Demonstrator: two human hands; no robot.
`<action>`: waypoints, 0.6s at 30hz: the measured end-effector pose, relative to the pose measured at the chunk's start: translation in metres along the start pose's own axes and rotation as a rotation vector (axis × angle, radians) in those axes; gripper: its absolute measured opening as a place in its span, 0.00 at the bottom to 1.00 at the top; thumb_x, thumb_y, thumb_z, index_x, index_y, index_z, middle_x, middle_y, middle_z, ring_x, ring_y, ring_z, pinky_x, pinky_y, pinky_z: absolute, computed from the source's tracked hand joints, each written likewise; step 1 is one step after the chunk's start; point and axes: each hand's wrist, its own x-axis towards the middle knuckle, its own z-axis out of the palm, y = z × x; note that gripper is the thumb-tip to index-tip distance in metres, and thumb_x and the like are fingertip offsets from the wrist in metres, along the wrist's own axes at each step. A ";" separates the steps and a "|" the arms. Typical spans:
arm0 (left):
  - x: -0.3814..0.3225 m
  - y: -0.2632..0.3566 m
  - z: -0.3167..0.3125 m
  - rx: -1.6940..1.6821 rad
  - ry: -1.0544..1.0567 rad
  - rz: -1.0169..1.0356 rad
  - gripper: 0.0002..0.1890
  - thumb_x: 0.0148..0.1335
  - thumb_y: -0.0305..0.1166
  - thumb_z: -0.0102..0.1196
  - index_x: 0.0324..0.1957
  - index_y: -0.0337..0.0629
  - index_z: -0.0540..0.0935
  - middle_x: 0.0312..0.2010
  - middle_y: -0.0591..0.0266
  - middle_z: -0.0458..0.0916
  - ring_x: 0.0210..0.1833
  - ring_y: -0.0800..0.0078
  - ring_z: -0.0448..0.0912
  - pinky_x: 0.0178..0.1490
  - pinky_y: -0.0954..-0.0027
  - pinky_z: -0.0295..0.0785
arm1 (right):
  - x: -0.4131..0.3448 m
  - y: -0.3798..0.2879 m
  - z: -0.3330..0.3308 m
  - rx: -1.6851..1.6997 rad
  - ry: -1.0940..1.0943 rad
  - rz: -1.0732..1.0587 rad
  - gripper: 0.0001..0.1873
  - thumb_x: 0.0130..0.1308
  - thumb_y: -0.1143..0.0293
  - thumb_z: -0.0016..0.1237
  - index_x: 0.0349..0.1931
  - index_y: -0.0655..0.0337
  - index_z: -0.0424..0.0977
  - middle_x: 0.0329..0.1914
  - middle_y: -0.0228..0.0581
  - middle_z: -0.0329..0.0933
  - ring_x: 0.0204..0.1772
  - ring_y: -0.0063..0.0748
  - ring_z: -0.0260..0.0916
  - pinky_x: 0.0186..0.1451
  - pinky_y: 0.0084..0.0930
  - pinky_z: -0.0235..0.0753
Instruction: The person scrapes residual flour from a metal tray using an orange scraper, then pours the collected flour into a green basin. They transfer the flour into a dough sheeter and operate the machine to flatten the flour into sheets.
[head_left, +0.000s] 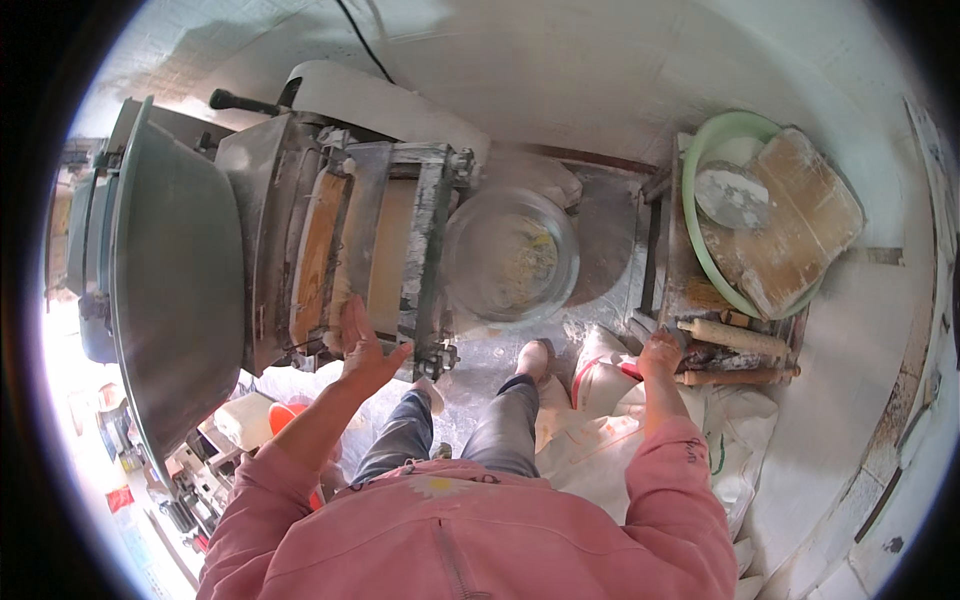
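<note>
A metal dough-rolling machine (360, 225) stands on my left, dusted with flour. My left hand (366, 356) rests at the near end of its rollers, thumb spread from the fingers, holding nothing. Pale dough or flour lies along the roller by the fingertips. My right hand (660, 352) is at the edge of a low wooden stand (679, 281), its fingers curled near a greyish thing. Whether it grips that is not clear. Beside this hand lie a pale rolling pin (739, 337) and a browner rolling pin (739, 376).
Between machine and stand sits a clear round basin (457, 281) with yellowish crumbs. On the stand, a green plastic basin (691, 217) holds a floury wooden board (806, 214) and a metal bowl (727, 193). White sacks (592, 457) crowd the floor at my right leg. A large grey pan (180, 277) tops the machine's left side.
</note>
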 end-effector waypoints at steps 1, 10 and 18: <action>0.000 0.001 -0.001 0.015 0.002 0.005 0.61 0.51 0.47 0.64 0.68 0.28 0.31 0.69 0.36 0.34 0.73 0.43 0.33 0.73 0.53 0.35 | -0.001 -0.001 -0.007 -0.027 0.046 -0.075 0.16 0.59 0.68 0.43 0.46 0.67 0.69 0.48 0.52 0.71 0.52 0.48 0.70 0.54 0.36 0.73; 0.000 0.012 -0.013 -0.039 -0.133 -0.123 0.62 0.51 0.53 0.61 0.68 0.30 0.30 0.71 0.38 0.30 0.74 0.45 0.30 0.74 0.55 0.35 | -0.080 -0.171 -0.160 1.197 -0.402 -0.703 0.10 0.61 0.66 0.48 0.40 0.61 0.72 0.39 0.43 0.72 0.44 0.35 0.72 0.42 0.31 0.74; -0.092 -0.037 -0.027 -0.305 0.242 0.335 0.41 0.53 0.37 0.61 0.65 0.35 0.57 0.65 0.42 0.57 0.68 0.46 0.56 0.69 0.55 0.55 | -0.111 -0.323 -0.227 1.089 -0.423 -0.557 0.10 0.58 0.64 0.50 0.34 0.60 0.74 0.27 0.39 0.73 0.29 0.35 0.71 0.31 0.32 0.73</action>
